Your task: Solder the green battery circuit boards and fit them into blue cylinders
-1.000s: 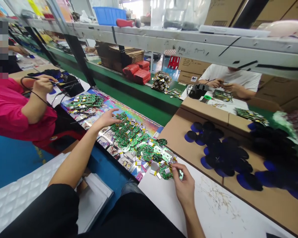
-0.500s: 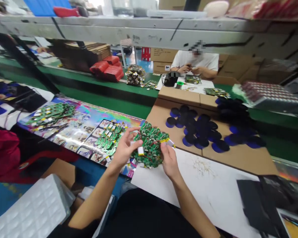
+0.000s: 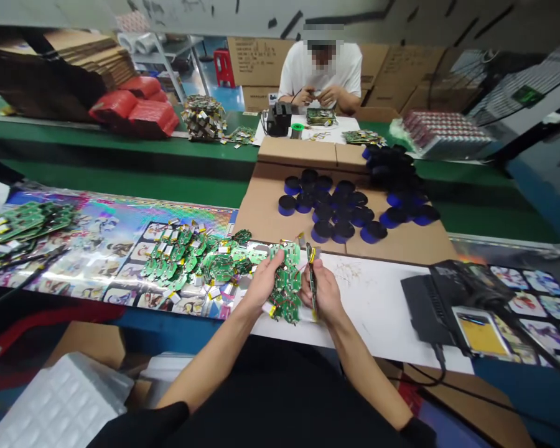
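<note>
My left hand point(image 3: 265, 281) is closed on a green circuit board panel point(image 3: 287, 291), its thumb across the panel's upper left. Small white battery cells with yellow tape hang from the boards on wires. Beside it, my right hand point(image 3: 325, 289) grips a second circuit board panel point(image 3: 313, 280), turned edge-on to me. The two panels are close together above the white sheet point(image 3: 378, 298). Left of my left hand lies a heap of round green circuit boards point(image 3: 182, 258) with white cells, spread over the shiny picture-printed sheet.
Blue-and-black round pieces point(image 3: 343, 208) stand on a cardboard sheet point(image 3: 261, 205) ahead. A black box-shaped device point(image 3: 424, 311) with a cable sits at right. More circuit board panels point(image 3: 28, 224) lie far left. Across the bench, a person in a white shirt point(image 3: 321, 68) works. A shelf beam point(image 3: 214, 15) crosses overhead.
The stack of boards held in both hands is now parted, one panel in each hand, the right one turned edge-on. More boards lie on the heap's right side. My view has swung right.
</note>
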